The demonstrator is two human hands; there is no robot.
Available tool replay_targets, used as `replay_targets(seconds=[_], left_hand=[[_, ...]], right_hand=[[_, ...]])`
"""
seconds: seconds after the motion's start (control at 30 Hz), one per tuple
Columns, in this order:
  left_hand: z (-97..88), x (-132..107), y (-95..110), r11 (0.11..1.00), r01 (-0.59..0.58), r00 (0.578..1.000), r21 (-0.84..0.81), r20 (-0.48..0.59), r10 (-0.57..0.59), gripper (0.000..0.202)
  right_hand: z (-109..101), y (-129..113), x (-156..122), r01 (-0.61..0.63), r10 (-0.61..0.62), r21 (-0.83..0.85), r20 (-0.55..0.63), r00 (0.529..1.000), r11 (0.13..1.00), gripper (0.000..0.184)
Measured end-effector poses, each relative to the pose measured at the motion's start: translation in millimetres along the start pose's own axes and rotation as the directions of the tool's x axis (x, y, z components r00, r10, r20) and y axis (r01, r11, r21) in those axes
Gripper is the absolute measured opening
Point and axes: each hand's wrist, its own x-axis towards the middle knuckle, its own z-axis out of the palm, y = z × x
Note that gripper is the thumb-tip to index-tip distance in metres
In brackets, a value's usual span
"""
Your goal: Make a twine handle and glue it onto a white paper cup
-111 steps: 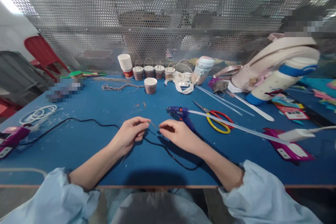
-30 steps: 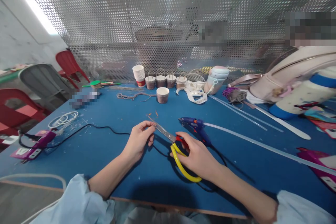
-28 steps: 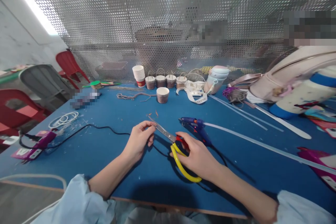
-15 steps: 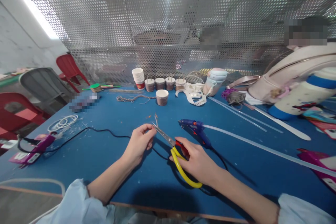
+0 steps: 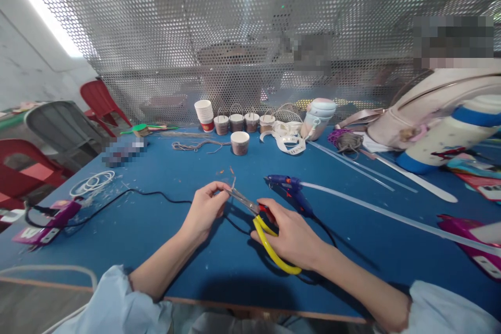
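Observation:
My right hand [image 5: 291,232] grips scissors [image 5: 245,200] with thick yellow handles, their blades pointing away to the left. The blade tips meet the fingertips of my left hand [image 5: 206,209], which is closed in a pinch. A thin, short strand [image 5: 234,181] shows just past the blade tips; whether the left fingers hold its lower end I cannot make out. Small orange-brown scraps [image 5: 221,171] lie beyond. Right of the scissors rests a blue glue gun [image 5: 287,183] with a long clear glue stick in its back. A cord-wrapped paper cup [image 5: 240,144] stands farther back.
Behind stand several wrapped cups with handles [image 5: 236,123], a stack of paper cups [image 5: 204,115], white ribbon [image 5: 289,142] and a lidded bottle [image 5: 319,117]. A black cable [image 5: 156,194] crosses from a purple power strip [image 5: 50,224]. At right are yarn [image 5: 348,142], a bag and a larger bottle [image 5: 442,133].
The scissors' blades have tilted slightly flatter, staying at the left fingertips. Both hands otherwise keep nearly the same place; the whole view has shifted a little.

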Motion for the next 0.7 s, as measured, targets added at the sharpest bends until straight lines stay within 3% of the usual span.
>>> replay_targets(seconds=[0.17, 0.47, 0.7], left_hand=[[-0.2, -0.9, -2.5, 0.998, -0.022, 1.000, 0.053, 0.015, 0.021, 0.015], [-0.1, -1.7, -2.2, 0.998, -0.031, 0.999, 0.063, 0.030, 0.029, 0.017], [-1.3, -1.8, -2.3, 0.994, -0.044, 0.999, 0.104, 0.034, 0.041, 0.015]], right_hand=[[-2.8, -3.6, -0.9, 0.004, -0.005, 0.101, 0.005, 1.000, 0.995, 0.042], [5.1, 7.1, -0.9, 0.047, -0.047, -0.003, -0.097, 0.994, 0.999, 0.056], [0.1, 1.3, -2.0, 0.060, -0.056, 0.067, -0.063, 0.996, 0.996, 0.045]])
